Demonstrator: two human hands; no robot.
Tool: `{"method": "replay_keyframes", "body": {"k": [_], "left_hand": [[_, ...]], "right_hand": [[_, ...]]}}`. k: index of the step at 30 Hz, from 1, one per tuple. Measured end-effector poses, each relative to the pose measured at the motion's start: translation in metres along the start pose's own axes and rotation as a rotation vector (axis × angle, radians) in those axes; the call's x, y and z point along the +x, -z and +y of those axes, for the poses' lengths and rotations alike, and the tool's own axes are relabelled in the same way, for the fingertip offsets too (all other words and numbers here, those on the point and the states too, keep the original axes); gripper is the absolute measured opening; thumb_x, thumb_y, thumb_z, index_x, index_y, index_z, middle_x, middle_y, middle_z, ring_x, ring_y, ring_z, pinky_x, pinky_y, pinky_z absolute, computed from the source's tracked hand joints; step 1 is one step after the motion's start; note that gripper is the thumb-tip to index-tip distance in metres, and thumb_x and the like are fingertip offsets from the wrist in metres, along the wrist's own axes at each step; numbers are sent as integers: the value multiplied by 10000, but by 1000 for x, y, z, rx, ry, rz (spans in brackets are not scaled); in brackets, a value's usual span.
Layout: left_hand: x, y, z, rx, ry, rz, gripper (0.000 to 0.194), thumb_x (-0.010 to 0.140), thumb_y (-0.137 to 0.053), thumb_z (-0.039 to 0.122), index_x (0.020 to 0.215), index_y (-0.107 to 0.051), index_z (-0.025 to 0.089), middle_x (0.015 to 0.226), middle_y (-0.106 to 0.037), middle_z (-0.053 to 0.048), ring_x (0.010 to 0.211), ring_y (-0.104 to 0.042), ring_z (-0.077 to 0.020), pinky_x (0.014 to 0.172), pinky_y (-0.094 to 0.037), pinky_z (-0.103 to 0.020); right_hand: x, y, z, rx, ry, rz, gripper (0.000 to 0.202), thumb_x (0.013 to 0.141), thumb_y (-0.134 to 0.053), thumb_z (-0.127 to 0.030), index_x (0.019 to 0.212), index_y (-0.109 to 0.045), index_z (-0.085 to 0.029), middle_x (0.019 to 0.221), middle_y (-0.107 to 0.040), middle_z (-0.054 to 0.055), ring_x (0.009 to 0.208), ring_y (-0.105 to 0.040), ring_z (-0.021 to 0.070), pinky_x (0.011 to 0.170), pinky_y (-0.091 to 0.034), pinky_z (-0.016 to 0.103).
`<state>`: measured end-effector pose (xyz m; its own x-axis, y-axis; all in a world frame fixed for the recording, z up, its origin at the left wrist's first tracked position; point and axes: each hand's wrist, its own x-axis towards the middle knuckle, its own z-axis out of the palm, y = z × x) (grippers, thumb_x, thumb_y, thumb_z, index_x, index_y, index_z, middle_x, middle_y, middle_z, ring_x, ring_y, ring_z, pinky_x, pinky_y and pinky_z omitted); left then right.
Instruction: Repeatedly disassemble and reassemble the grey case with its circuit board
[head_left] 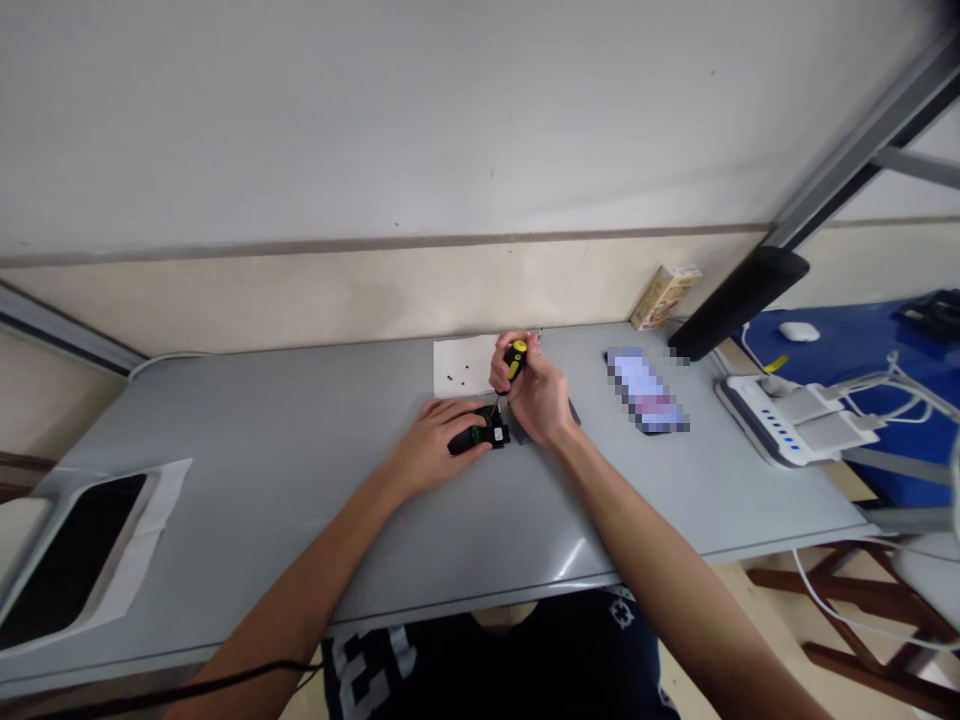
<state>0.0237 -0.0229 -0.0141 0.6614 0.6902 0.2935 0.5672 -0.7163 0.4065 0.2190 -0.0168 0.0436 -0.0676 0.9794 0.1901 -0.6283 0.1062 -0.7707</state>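
My right hand grips a yellow-and-black screwdriver at a gray desk, fingers closed around the handle, its thin shaft slanting down to a small black device. The device, a bit of green showing on it, lies on the desk near the middle, between my 2 forearms. My left hand is closed over its near-left side, fingers across the far edge and thumb along the near edge, pinning it to the surface. Just beyond, a white sheet carries a scatter of tiny dark pieces. A flat dark object shows partly from beneath my right wrist, most of it hidden. To the right lie a phone, its screen blurred, and a white power strip with plugs in it; a carton stands by the wall.
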Motion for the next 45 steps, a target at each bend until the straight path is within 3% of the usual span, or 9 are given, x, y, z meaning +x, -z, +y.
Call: {"method": "replay_keyframes", "body": {"k": [5,11,14,21,26,31,34,38,45], "left_hand": [[0,0,-1,2,-10,-2,202,957,-646,394,1118,-693,280,1403,-642,-40,1292,-588,-255,1126,-407,-487],[0,3,1,-1,-9,-4,206,960,-643,371,1140,-682,278,1416,-634,-43,1298,-585,-248,1111,-416,-471],[0,3,1,6,-12,2,204,960,-644,377,1135,-677,278,1421,-631,-41,1300,-584,-246,1110,-414,-466],[1,1,1,-2,-2,12,196,954,-651,391,1112,-682,278,1403,-643,-35,1291,-587,-250,1114,-399,-472],[0,3,3,-19,6,-6,206,955,-651,389,1127,-678,279,1406,-641,-34,1280,-596,-247,1130,-392,-480],[0,3,2,-33,-11,-5,209,958,-652,369,1142,-669,271,1408,-637,-43,1304,-579,-247,1127,-404,-463],[0,2,0,-34,-13,2,204,955,-657,371,1129,-667,266,1415,-632,-42,1301,-579,-247,1125,-404,-462],[-1,1,-1,-41,-17,12,179,951,-660,368,1092,-673,257,1412,-635,-47,1296,-585,-249,1114,-410,-467],[0,3,1,-55,-12,16,147,932,-683,346,1047,-680,254,1394,-649,-47,1273,-605,-251,1102,-417,-478]], "right_hand": [[0,4,2,33,21,-14,259,957,-582,-460,868,-441,-262,631,-349,-50,526,-267,121,525,-293,249],[6,12,2,19,32,18,241,946,-600,-477,901,-513,-257,871,-542,11,740,-536,153,677,-489,296],[7,13,1,-9,7,-11,286,945,-597,-519,912,-579,-235,921,-552,37,802,-562,165,712,-507,308],[-2,1,3,38,44,-18,290,977,-527,-557,979,-528,-267,729,-469,-14,587,-412,129,566,-400,262],[-5,1,6,3,66,25,302,958,-604,-475,855,-412,-266,642,-369,-53,522,-308,116,512,-316,245],[0,8,8,-42,132,67,243,968,-586,-465,876,-511,-253,836,-535,11,724,-521,151,682,-446,295],[2,8,6,-75,82,27,284,955,-585,-516,906,-579,-236,891,-555,38,764,-546,167,692,-461,312],[2,6,2,-14,11,-56,284,935,-611,-516,937,-585,-234,821,-530,27,694,-500,159,643,-443,303],[-2,4,5,128,39,9,254,976,-557,-501,918,-493,-262,683,-395,-32,569,-327,129,536,-303,242]]}}
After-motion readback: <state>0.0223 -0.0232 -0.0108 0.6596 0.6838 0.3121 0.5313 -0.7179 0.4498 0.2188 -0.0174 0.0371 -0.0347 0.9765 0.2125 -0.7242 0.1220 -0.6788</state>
